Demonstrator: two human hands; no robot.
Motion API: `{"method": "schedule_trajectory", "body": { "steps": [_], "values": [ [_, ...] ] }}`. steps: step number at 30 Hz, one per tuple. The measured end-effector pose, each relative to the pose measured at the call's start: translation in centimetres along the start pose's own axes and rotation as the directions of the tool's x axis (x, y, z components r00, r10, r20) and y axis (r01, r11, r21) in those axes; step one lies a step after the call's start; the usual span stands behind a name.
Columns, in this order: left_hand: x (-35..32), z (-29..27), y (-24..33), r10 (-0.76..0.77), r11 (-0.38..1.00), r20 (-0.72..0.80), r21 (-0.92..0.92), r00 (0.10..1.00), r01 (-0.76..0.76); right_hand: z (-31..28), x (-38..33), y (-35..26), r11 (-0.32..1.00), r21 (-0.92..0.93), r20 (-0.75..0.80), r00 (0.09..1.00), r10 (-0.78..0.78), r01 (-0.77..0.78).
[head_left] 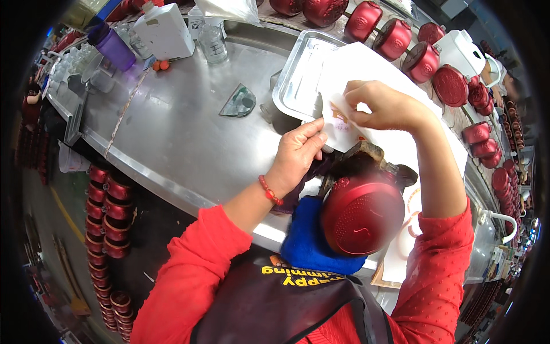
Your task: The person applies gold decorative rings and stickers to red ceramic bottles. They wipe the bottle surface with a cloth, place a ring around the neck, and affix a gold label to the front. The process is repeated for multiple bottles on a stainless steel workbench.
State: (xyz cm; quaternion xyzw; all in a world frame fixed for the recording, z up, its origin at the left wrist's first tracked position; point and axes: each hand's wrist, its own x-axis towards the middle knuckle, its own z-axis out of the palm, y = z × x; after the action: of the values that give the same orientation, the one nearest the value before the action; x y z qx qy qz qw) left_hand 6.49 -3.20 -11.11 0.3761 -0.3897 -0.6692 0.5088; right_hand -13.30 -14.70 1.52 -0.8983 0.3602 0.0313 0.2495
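Between my hands is a small white sheet [338, 129] with gold and reddish printed marks, perhaps a decal sheet. My left hand [298, 149], with a red bead bracelet at the wrist, pinches its left edge between thumb and fingers. My right hand [381, 109] is closed, thumb against bent fingers, on the sheet's upper right part, which looks folded or lifted. Nearer to me, a shiny dark-red rounded vessel [364, 215] with a dotted surface rests on a blue cloth [312, 238]. Behind it sits a dark, worn holder [361, 157], partly covered.
A metal tray [293, 74] and large white paper [378, 69] lie beyond my hands. On the steel table [189, 126] are a glass shard [238, 102], a glass bottle [213, 45], a white container [165, 31] and a purple cup [112, 47]. Several red vessels [421, 62] line the right side.
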Motion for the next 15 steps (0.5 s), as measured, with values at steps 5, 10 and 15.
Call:
{"method": "schedule_trajectory", "body": {
  "steps": [5, 10, 15],
  "values": [
    [-0.5, -1.2, 1.4, 0.052, 0.998, -0.090, -0.015, 0.995, -0.053, -3.4, -4.1, 5.4, 0.950, 0.253, -0.250, 0.936, 0.248, -0.184],
    [-0.9, -2.6, 2.3, 0.041, 0.999, -0.150, 0.032, 0.988, -0.037, -4.1, -7.0, 11.1, 0.457, -0.420, -0.355, 0.605, 0.712, -0.784],
    [-0.9, -1.9, 1.8, 0.132, 0.988, -0.172, 0.106, 0.976, -0.115, 2.0, -3.7, 7.9, 0.734, -0.255, -0.370, 0.765, 0.527, -0.629]
  ]
}}
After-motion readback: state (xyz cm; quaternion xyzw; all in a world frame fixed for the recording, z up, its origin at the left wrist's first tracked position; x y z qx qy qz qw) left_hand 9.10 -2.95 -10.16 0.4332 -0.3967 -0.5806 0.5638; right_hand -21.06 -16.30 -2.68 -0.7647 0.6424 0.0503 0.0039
